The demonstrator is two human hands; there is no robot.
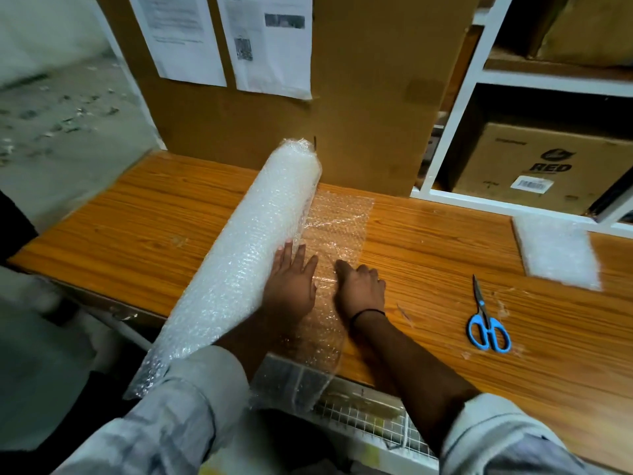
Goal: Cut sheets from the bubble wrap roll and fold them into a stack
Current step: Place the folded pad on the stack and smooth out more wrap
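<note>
Fingers of left hand (291,286) straight against bubble wrap roll (246,255), right hand (363,289) curled on sheet (339,221), grip unclear

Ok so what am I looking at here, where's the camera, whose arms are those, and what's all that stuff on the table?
There is no machine here. One camera sits on a person's head and looks down at their own arms. The left hand lies flat against a bubble wrap roll on a wooden table. The right hand, fingers curled, rests on the unrolled sheet; whether it pinches the sheet is unclear. To the right lie blue scissors and a stack of folded sheets. A cardboard box stands behind.
</note>
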